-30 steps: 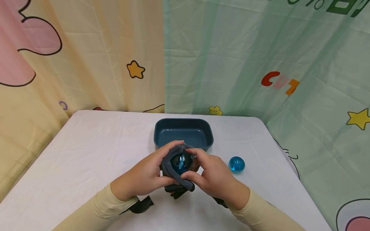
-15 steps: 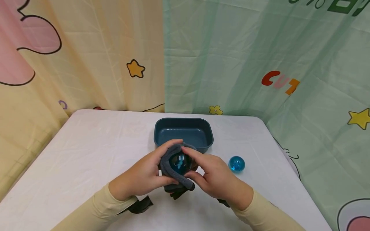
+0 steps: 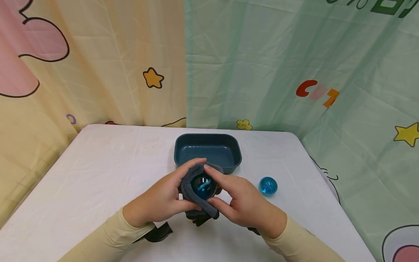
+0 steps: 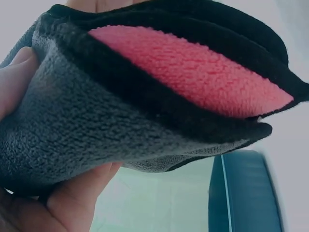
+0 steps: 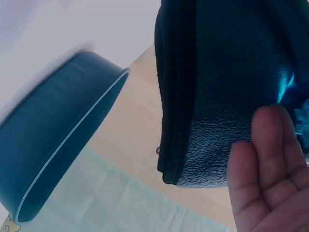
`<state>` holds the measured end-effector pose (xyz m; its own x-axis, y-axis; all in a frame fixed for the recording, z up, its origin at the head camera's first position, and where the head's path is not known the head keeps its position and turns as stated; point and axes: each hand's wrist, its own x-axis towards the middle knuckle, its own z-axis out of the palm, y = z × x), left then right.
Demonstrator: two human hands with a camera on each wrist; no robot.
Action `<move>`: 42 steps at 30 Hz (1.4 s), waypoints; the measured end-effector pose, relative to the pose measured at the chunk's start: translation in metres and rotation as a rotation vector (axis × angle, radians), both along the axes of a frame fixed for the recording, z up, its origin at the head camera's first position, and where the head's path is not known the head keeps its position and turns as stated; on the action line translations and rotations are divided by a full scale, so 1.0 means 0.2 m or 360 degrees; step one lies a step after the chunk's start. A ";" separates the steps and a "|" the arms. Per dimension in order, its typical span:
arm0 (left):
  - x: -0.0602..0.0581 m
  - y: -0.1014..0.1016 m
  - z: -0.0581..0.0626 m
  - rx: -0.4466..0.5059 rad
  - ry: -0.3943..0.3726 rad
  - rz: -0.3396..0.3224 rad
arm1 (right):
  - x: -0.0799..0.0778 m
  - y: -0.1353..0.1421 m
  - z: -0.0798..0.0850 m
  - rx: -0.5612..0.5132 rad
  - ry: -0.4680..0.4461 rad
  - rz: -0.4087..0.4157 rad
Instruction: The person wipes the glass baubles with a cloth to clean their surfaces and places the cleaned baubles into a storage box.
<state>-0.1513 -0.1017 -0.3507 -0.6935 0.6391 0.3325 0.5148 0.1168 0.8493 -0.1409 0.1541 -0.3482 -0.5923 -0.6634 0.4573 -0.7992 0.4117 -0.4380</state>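
My left hand (image 3: pixel 160 198) grips a folded grey cloth (image 3: pixel 187 187) wrapped around the left side of a clear blue ball (image 3: pixel 203 186). From the right, my right hand (image 3: pixel 243 202) holds the ball between thumb and forefinger, the forefinger reaching over its top edge. The left wrist view shows the cloth's black trim (image 4: pixel 145 101) and a pink inner face (image 4: pixel 198 72) in the open fold. In the right wrist view, fingers (image 5: pixel 268 145) lie against the cloth, and only a bit of the ball (image 5: pixel 303 118) shows at the right edge.
A dark blue rectangular basin (image 3: pixel 236 165) stands just beyond the hands on the white table (image 3: pixel 131 156). Another clear blue ball (image 3: pixel 268 186) lies to the right of the right hand. Printed curtains (image 3: pixel 229 65) hang behind the table.
The blue ball has turned within the cloth; the bright mark in it now slants. The right hand's forefinger has slid a little left over the top, and both hands have shifted slightly left.
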 end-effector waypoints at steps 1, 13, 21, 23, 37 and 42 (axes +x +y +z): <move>0.00 0.00 0.00 0.0010 -0.0010 -0.0007 | 0.00 0.00 0.00 0.0015 0.0050 0.0001; 0.01 0.01 0.01 -0.0067 -0.0003 0.0033 | 0.04 -0.04 0.00 -0.0080 -0.0150 -0.0277; -0.01 -0.01 0.00 -0.0038 0.0026 0.0032 | 0.00 0.00 0.00 0.0008 -0.0074 0.0015; -0.01 -0.01 0.00 -0.0027 0.0018 0.0029 | -0.01 0.00 0.00 0.0057 -0.0012 -0.0002; -0.01 0.01 0.00 -0.0063 -0.0007 0.0057 | 0.02 -0.04 0.01 0.0079 -0.0242 -0.0263; -0.01 0.00 0.00 -0.0051 0.0018 0.0045 | 0.00 -0.02 0.00 0.0006 -0.0159 -0.0074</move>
